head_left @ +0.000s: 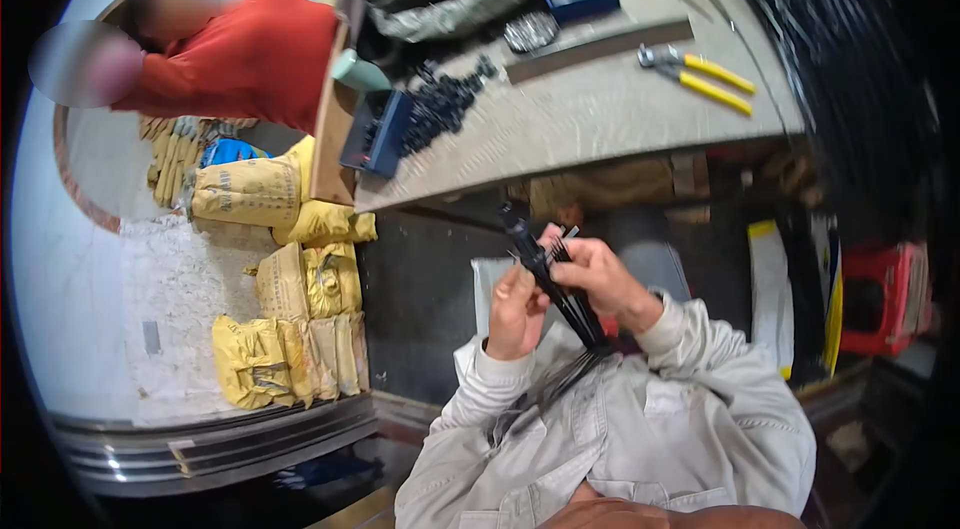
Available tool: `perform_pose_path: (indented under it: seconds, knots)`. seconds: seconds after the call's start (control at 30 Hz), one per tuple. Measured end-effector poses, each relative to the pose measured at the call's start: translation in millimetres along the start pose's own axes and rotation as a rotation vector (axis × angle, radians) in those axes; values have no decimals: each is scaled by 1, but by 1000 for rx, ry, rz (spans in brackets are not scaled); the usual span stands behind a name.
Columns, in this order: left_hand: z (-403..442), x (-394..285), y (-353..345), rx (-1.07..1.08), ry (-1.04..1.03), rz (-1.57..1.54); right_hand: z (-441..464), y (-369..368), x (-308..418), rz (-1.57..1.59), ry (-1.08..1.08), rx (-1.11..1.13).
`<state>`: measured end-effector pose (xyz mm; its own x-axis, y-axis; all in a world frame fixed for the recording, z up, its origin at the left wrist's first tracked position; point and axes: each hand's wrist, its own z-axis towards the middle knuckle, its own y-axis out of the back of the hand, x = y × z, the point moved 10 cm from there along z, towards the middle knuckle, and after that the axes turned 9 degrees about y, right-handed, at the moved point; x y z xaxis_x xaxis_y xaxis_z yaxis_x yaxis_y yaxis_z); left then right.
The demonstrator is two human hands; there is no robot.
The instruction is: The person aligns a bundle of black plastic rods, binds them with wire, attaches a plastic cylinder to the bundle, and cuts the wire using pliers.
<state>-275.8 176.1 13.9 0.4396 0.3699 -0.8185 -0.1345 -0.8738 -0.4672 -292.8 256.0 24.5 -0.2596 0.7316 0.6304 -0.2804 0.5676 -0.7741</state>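
Observation:
Both hands are together over my lap, in front of the table edge. My left hand has its fingers closed at the side of a bundle of black cables. My right hand pinches the same bundle from the other side, a little higher. The bundle's thicker black end points up and away, past my fingertips. Its thin strands run down between my hands and trail over my grey jacket. Several thin ends stick out by my right fingers. Exactly what the fingertips press on is partly hidden.
On the table lie yellow-handled pliers, a flat bar, small black parts and a blue box. Long black cables hang at right, above a red stool. Yellow sacks and a person in red are left.

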Motion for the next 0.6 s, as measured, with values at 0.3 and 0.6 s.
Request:
perform_pose_path:
  seconds: [0.3,0.6]
  knots:
    - [-52,-79,-71,-94,-754,279,-20,-58,84,-489,834,-17]
    - [-77,-67,-4,-500,-748,31,-20,-54,21,-547,621,-51]
